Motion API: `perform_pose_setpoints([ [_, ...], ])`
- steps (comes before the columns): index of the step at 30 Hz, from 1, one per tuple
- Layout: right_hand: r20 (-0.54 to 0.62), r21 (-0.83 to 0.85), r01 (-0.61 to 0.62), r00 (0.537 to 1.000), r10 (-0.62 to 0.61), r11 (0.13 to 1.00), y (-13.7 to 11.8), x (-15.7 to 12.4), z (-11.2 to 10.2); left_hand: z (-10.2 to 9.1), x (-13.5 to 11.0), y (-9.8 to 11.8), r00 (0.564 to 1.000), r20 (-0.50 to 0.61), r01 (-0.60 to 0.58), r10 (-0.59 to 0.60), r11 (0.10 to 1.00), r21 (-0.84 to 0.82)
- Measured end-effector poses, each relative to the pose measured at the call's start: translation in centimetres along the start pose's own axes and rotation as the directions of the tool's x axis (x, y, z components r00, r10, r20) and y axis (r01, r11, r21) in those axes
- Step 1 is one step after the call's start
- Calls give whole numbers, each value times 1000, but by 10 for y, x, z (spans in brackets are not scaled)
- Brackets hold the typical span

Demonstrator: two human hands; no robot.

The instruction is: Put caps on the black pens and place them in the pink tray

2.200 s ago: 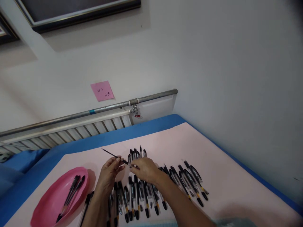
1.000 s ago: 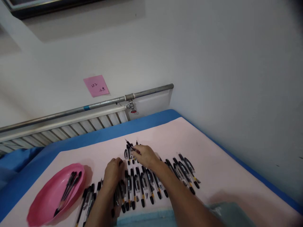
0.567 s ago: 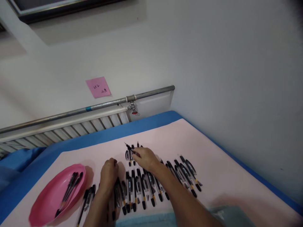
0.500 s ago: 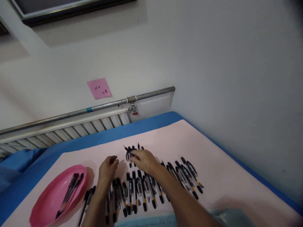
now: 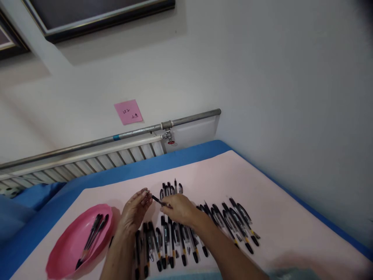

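My right hand (image 5: 179,208) is closed around a black pen (image 5: 157,200), which points up and left. At the pen's front end, my left hand (image 5: 135,210) pinches a small shiny piece, too small to make out fully. Below my hands, a row of clear-barrelled pens (image 5: 164,237) with black ends and yellowish bands lies side by side. Black pen caps with clips and small silvery cone-shaped pieces (image 5: 239,237) lie among them. A group of caps and pen parts (image 5: 170,189) lies just beyond my right hand.
On the left, a pink oval tray (image 5: 62,241) holds a few pens (image 5: 91,237). Pale pink sheeting (image 5: 279,217) covers the blue table surface (image 5: 198,151). Behind it are a white radiator (image 5: 122,157), a metal pipe (image 5: 192,118) and a pink note (image 5: 128,112) on the wall.
My right hand has drawn the pen left, away from the far group of parts. My left hand has turned, and its pinched fingers now meet the pen's end. The view has shifted slightly.
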State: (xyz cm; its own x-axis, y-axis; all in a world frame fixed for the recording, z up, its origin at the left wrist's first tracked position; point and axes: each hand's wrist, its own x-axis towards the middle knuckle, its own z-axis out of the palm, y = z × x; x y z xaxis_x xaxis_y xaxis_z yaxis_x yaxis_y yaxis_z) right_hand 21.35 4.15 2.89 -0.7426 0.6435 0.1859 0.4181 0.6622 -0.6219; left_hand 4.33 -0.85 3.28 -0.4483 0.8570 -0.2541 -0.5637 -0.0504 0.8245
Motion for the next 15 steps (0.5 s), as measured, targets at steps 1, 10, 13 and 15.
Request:
perform_pose_setpoints([
  [1,-2,0,-1,1000,1,1000,0,0,0,0,-1,0,1000,6,-3,3,1000,7],
  [10,-7,-2,-34,999,34,999,-3,0,0,0,0,-4,999,7,-48,48,988,144],
  [13,-17,25,-36,999,36,999,-4,0,4,-3,3,-5,998,21,-53,51,987,154],
  [15,-10,49,-19,1000,19,999,-5,1,7,-5,4,-5,999,33,-46,41,986,163],
])
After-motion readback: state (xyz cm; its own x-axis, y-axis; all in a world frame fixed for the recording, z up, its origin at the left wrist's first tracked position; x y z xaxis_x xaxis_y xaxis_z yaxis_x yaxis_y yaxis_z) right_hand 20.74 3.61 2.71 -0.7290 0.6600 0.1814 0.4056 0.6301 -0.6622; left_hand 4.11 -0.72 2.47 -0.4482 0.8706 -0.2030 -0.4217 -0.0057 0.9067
